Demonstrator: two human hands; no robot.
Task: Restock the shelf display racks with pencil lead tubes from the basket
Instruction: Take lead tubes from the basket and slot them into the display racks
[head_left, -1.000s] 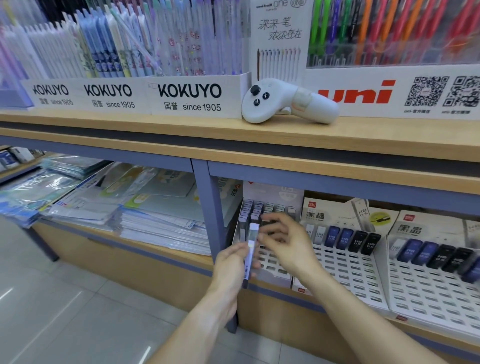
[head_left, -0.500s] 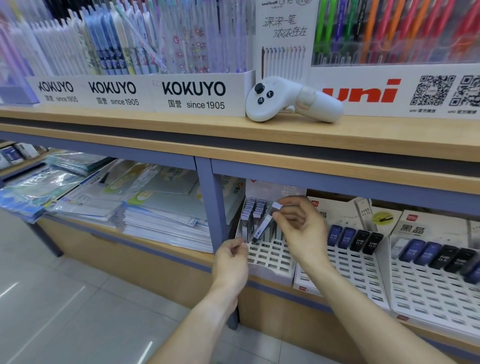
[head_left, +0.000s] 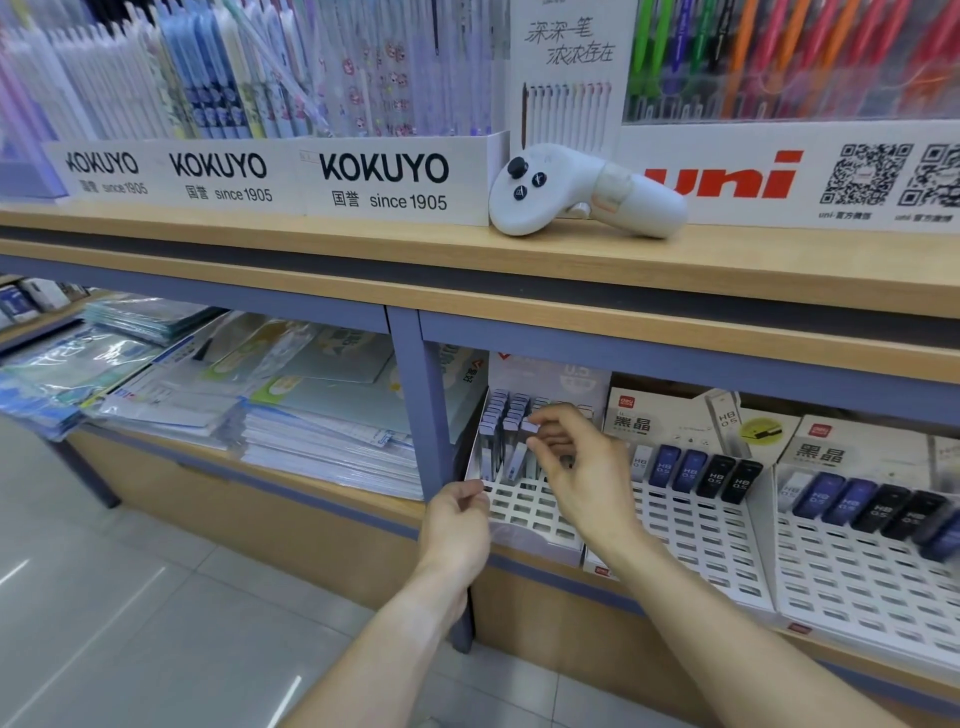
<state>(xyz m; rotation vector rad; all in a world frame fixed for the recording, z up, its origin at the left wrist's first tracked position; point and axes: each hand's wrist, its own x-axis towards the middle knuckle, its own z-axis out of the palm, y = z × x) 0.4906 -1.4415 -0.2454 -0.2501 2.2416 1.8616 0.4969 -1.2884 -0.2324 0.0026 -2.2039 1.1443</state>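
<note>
Standing at a shop shelf, we look down at our two bare hands. Furthest left on the lower shelf lie stacks of plastic-wrapped paper (head_left: 322, 431). Next comes our left hand (head_left: 457, 525), low by the front corner of the white slotted rack (head_left: 524, 512), fingers loosely curled; it seems to hold nothing, though the fingertips are partly hidden. Just right and higher, our right hand (head_left: 576, 462) pinches the cap end of a lead tube (head_left: 519, 457) — the tube stands tilted in a slot of the rack's back rows, beside other tubes (head_left: 498, 415). We judge the tube light, stiff, smooth plastic, likely slippery — best pinched near the cap and steered straight down. Further right, two more racks hold dark tubes (head_left: 722, 475). A white controller (head_left: 582, 189) rests on the upper shelf (head_left: 363, 244).
</note>
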